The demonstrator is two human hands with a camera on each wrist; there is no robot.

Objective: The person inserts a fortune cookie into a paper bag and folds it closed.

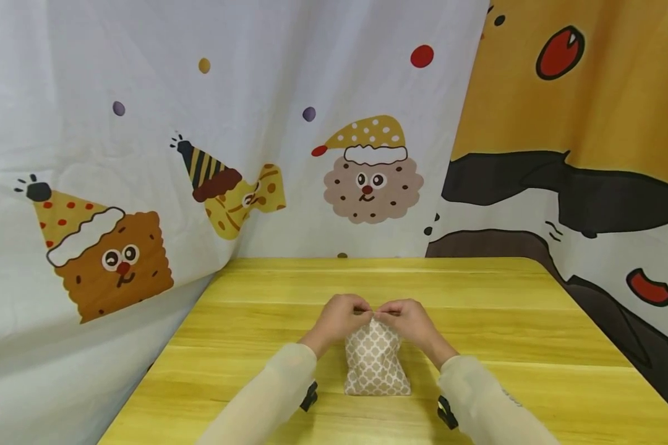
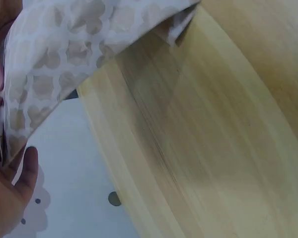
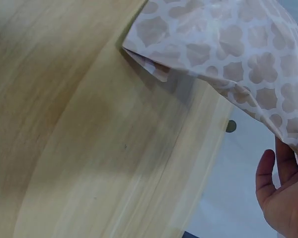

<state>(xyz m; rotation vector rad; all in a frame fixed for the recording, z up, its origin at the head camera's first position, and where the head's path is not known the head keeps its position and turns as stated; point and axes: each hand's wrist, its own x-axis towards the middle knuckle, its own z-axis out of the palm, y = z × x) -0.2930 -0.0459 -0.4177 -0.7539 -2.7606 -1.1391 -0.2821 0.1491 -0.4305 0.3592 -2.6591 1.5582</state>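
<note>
A beige paper bag (image 1: 375,361) with a white lattice pattern stands on the wooden table, its top drawn in narrow. My left hand (image 1: 342,318) pinches the top edge from the left side. From the right, my right hand (image 1: 409,318) pinches the same edge, the two hands nearly meeting. In the left wrist view the patterned bag (image 2: 64,54) slants across the upper left, with fingers at its rim. The right wrist view shows the bag (image 3: 228,54) at the upper right, a folded bottom corner visible. What is inside the bag is hidden.
The yellow wood-grain table (image 1: 245,321) spreads around the bag on all sides. Behind it and to the left hangs a white curtain (image 1: 289,55) with cartoon biscuits. A yellow, black and white cartoon cloth (image 1: 534,123) hangs at the right.
</note>
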